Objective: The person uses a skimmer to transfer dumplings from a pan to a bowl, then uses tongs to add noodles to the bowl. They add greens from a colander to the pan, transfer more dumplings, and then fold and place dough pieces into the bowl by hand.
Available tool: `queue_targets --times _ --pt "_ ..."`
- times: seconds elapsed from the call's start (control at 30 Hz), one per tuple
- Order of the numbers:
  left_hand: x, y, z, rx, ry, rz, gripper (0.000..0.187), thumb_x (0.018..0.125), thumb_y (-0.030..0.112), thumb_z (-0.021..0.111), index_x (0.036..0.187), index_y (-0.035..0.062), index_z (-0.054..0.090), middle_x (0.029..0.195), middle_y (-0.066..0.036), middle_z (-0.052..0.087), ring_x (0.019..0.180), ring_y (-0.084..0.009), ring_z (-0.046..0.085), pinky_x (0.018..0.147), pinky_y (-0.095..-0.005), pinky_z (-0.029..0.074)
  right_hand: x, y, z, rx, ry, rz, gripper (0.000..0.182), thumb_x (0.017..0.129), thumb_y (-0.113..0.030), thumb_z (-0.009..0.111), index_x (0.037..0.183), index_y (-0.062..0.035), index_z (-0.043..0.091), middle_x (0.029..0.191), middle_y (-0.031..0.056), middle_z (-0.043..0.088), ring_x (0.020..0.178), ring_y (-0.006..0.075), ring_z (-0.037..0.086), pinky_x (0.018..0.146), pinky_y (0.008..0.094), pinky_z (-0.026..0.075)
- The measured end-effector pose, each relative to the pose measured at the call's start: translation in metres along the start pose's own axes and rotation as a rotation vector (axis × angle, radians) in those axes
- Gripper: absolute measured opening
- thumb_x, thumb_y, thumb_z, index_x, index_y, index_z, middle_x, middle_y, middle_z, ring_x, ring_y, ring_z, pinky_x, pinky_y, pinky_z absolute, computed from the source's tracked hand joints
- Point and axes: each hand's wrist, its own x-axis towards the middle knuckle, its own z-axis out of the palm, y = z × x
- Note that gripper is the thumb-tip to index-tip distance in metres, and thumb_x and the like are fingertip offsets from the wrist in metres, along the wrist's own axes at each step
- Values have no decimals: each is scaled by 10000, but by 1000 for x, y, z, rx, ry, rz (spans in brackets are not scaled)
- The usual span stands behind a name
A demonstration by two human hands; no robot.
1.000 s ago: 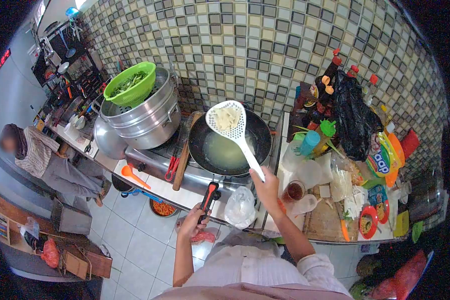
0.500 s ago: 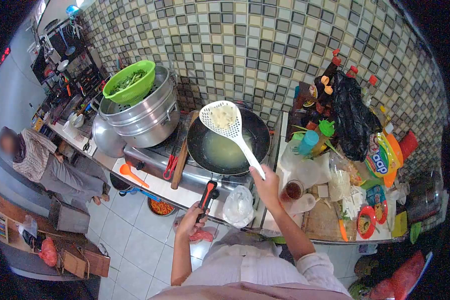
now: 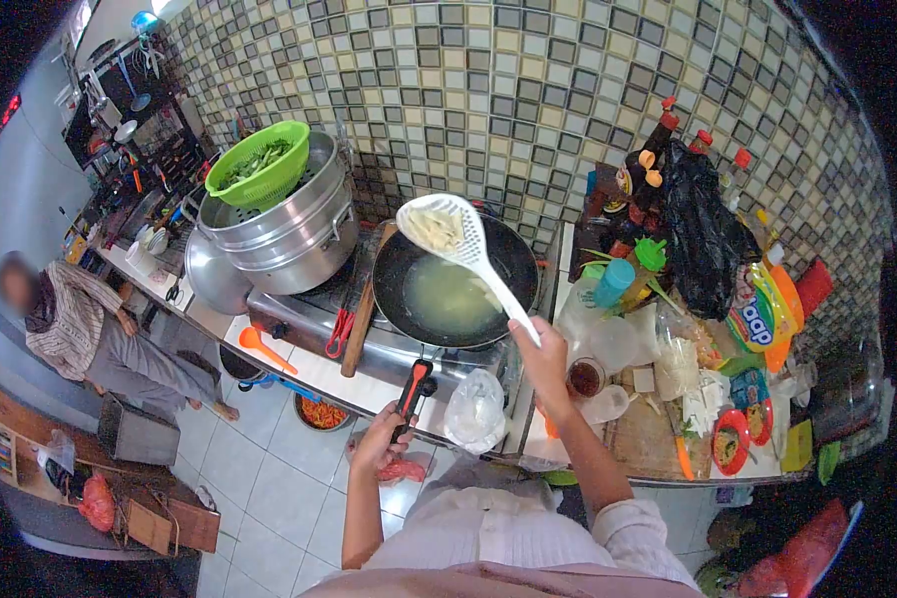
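One white spoon with holes [image 3: 455, 235] above one black pan [image 3: 405, 299], right hand [image 3: 543, 361] gripping it, left hand [image 3: 377, 443] wrapped round the pan's handle, one green basket [image 3: 274, 183] atop one steamer [image 3: 281, 249].

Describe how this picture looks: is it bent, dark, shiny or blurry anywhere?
Head view: strong wide-lens bending, with the tiled wall bowing and the corners falling to speckled black; head view: pale highlights on the steel steamer, a smudged patch over the head of the person at left, the white skimmer fairly clear.
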Motion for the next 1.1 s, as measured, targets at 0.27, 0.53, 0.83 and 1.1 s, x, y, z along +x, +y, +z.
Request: queue_targets --times 0.27,0.53,0.83,1.1 --pt "-5 3 5 16 14 7 255 760 39 380 1014 41 373 771 -37 446 497 -39 349 329 -128 236 5 0 -5 24 21 -49 260 778 -257 588 771 2 572 535 80 509 493 106 465 468 288 370" --pt "0 0 1 29 -1 17 194 786 55 387 980 52 388 739 -38 442 473 -48 350 313 -149 202 3 -1 -9 27 14 -60 259 777 -256 594 771 2 581 526 47 492 508 67 431 461 264 360" --pt "-1 0 1 -8 -9 6 221 774 37 375 995 55 385 762 -42 444 479 -45 352 317 -144 211 10 7 -14 -15 14 -74 276 773 -266 596 814 6 579 544 67 496 515 82 430 479 279 368" --pt "-3 0 2 10 -2 17 192 777 47 390 969 51 384 777 -40 451 485 -44 358 321 -140 223 6 -7 -18 -2 -10 -47 252 772 -249 600 814 -1 589 572 68 535 533 87 471 494 268 386"
